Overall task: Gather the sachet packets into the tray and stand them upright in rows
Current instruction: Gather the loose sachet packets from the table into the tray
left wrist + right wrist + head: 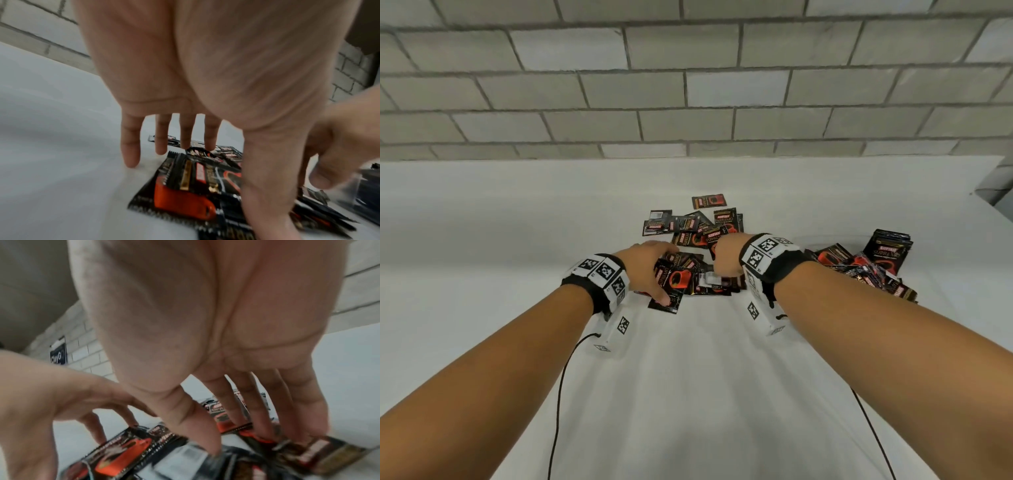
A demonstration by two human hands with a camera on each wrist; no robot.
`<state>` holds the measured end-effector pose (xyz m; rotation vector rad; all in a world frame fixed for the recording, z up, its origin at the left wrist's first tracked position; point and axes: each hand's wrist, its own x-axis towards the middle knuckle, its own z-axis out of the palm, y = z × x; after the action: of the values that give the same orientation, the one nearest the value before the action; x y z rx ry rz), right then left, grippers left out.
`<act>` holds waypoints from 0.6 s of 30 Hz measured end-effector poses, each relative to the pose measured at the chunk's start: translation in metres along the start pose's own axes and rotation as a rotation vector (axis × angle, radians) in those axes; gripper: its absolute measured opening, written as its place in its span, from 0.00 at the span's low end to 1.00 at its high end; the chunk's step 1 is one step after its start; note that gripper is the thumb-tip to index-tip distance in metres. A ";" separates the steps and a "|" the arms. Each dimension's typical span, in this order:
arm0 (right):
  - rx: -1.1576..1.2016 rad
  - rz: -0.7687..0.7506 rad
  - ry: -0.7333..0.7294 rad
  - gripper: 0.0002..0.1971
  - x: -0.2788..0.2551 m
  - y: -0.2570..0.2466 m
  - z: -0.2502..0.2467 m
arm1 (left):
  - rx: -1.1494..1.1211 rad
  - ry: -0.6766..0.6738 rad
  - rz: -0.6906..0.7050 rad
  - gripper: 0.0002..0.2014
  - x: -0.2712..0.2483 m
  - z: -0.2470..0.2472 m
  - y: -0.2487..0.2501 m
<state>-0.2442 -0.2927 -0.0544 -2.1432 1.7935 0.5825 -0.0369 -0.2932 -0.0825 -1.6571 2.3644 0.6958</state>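
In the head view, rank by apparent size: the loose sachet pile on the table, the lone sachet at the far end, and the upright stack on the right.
1. Loose sachet pile
2. Upright stack
3. Lone sachet, farthest away, so nearness exaggerates the difference.

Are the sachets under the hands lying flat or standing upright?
Lying flat: the sachets overlap face-up on the table under the left hand and right hand.
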 end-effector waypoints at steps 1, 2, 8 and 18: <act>0.010 0.022 0.040 0.18 -0.001 0.000 0.000 | 0.038 0.002 -0.009 0.57 -0.001 0.003 0.002; 0.013 0.028 0.069 0.18 -0.002 0.001 0.002 | 0.076 0.013 -0.017 0.57 -0.002 0.007 0.004; -0.106 0.106 0.005 0.16 -0.012 0.003 0.017 | 0.082 0.078 -0.054 0.49 -0.001 0.016 0.014; 0.245 -0.035 0.147 0.10 -0.028 0.016 -0.007 | -0.121 0.201 -0.126 0.32 -0.006 0.013 0.003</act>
<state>-0.2630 -0.2749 -0.0339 -2.0895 1.7915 0.1884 -0.0390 -0.2812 -0.0901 -1.9947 2.3632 0.6905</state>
